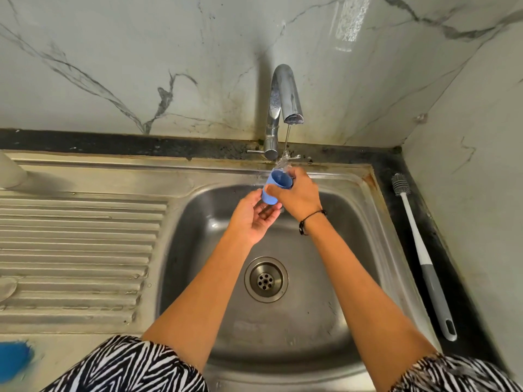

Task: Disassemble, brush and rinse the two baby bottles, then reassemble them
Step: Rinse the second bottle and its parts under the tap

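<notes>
A small blue cap [274, 188], cup-shaped with its open mouth tilted up toward the tap [284, 94], sits under the thin stream of water over the sink [353, 222]. The right hand [300, 196] grips it around the rim with curled fingers; the left hand [252, 216] cups beneath it, fingers relaxed and touching its base. The right hand's fingers hide part of the cap. At the left edge, a pale object and a blue patch are cut off and unclear.
</notes>
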A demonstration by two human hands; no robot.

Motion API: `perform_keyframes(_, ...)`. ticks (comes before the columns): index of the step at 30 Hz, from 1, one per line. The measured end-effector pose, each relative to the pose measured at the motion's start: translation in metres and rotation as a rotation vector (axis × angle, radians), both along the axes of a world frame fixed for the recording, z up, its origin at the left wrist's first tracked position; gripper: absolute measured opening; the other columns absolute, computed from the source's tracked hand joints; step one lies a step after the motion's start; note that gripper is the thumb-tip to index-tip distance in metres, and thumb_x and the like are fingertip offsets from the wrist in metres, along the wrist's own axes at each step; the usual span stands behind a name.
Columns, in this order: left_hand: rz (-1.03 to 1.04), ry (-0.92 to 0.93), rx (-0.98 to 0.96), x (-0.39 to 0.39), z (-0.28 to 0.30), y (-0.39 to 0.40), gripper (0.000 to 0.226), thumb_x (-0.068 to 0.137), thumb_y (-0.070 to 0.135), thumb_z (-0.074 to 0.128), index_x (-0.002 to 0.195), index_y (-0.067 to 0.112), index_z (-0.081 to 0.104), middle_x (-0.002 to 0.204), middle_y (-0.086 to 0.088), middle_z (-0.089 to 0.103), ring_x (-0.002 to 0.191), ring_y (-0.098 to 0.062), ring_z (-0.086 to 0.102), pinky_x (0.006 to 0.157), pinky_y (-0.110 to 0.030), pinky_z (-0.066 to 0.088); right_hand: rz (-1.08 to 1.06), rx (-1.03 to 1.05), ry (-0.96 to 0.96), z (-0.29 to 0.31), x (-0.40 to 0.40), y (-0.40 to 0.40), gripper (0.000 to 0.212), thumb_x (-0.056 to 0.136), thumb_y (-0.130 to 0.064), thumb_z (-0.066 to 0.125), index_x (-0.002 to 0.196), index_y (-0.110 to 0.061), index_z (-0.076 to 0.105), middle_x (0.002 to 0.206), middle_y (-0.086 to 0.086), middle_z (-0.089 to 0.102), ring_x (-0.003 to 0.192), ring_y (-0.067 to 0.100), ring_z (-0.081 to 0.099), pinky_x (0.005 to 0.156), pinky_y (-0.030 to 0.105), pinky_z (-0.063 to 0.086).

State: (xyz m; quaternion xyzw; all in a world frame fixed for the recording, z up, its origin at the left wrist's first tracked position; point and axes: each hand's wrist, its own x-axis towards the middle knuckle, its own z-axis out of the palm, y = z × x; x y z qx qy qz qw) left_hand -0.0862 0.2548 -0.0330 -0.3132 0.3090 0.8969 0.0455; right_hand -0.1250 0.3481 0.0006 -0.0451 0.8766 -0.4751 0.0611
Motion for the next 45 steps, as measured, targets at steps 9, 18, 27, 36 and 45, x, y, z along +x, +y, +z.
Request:
perform_keyframes(9,-0.082,0.261,-0.333,-0.008,0.015,0.005,0.025,0.093,0.009,0.055,0.117,0.016,0.056,0.115,-0.011,0.060,0.092,-0.020,0.063,0.091,-0.039,0.052,-0.085,-0.190,-0.456,-0.013,-0.001,0.011,0.062,0.085,-0.070,0.039,0.099,-0.015,0.065,0.096,0.007,0.071,0.086,0.020,0.066,0.076,0.035,0.051)
perform_keyframes(18,-0.135,0.133,-0.620,-0.005,0.017,0.015,0.028,0.087,0.036,0.065,0.102,0.014,0.056,0.088,-0.010,0.060,0.060,-0.014,0.057,0.064,-0.029,0.051,-0.022,-0.121,-0.538,-0.012,-0.010,0.005,0.079,0.085,-0.075,0.021,0.075,-0.010,0.065,0.067,0.011,0.064,0.059,0.022,0.062,0.059,0.026,0.045)
perform_keyframes(27,-0.057,0.059,-0.486,0.003,0.011,0.003,0.026,0.098,0.013,0.049,0.123,0.008,0.052,0.104,-0.012,0.061,0.081,-0.022,0.062,0.074,-0.030,0.054,-0.046,-0.288,-0.474,-0.026,-0.004,0.001,0.036,0.090,-0.046,0.055,0.094,-0.011,0.061,0.076,0.003,0.067,0.066,0.012,0.062,0.069,0.030,0.048)
perform_keyframes(36,-0.198,0.088,-0.685,0.014,0.018,0.000,0.035,0.093,0.000,0.048,0.126,0.012,0.055,0.112,-0.005,0.062,0.100,-0.019,0.059,0.080,-0.027,0.049,0.055,-0.064,-0.180,-0.017,-0.004,0.008,0.024,0.087,-0.029,0.062,0.102,-0.011,0.062,0.096,0.011,0.069,0.078,0.020,0.064,0.073,0.035,0.054)
perform_keyframes(45,-0.206,0.054,-1.263,0.042,0.019,0.003,0.041,0.085,0.023,0.066,0.122,0.014,0.051,0.116,-0.009,0.056,0.103,-0.024,0.057,0.088,-0.035,0.048,0.041,-0.257,-0.631,-0.019,0.040,-0.001,0.066,0.093,-0.062,0.031,0.070,-0.008,0.061,0.052,0.008,0.059,0.041,0.018,0.053,0.049,0.023,0.037)
